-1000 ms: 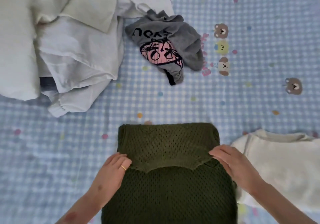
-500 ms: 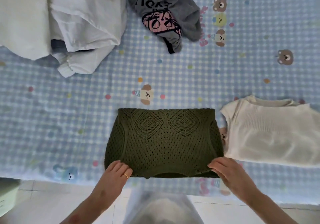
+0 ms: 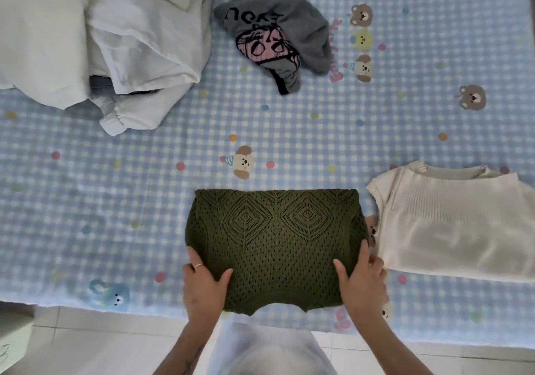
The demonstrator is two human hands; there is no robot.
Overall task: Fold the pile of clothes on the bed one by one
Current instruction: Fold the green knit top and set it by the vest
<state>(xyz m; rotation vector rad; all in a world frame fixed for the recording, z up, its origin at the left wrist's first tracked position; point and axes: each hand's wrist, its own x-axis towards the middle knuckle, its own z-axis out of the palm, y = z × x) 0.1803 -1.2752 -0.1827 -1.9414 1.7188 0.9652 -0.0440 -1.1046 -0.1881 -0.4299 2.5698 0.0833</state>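
Item in hand: green knit sweater [image 3: 275,247], lower centre of the frame, folded into a compact rectangle and lying flat on the bed [image 3: 376,131] close to its near edge.

Left hand [image 3: 204,283]: we see it at the sweater's lower left corner, thumb lying on top of the knit and fingers running along or under the side edge; it grips that corner.

Right hand [image 3: 363,280]: mirrored at the lower right corner, thumb on top and fingers wrapped down the side; it holds the knit too.

Done so far: cream knit top [image 3: 451,230], right of the frame, lies folded just beside the sweater. We judge the green piece folded as well, and probably about to be lifted or shifted aside.

Still to fold: grey printed garment [image 3: 280,36], crumpled at upper centre; heap of white clothes [image 3: 121,41], upper left, with something dark tucked beneath that we cannot identify from here.

Progress: we count two pieces finished or nearly so, with at least two left, so roughly the middle of the job.

Other: pale tiled floor [image 3: 86,343] along the bottom of the frame.
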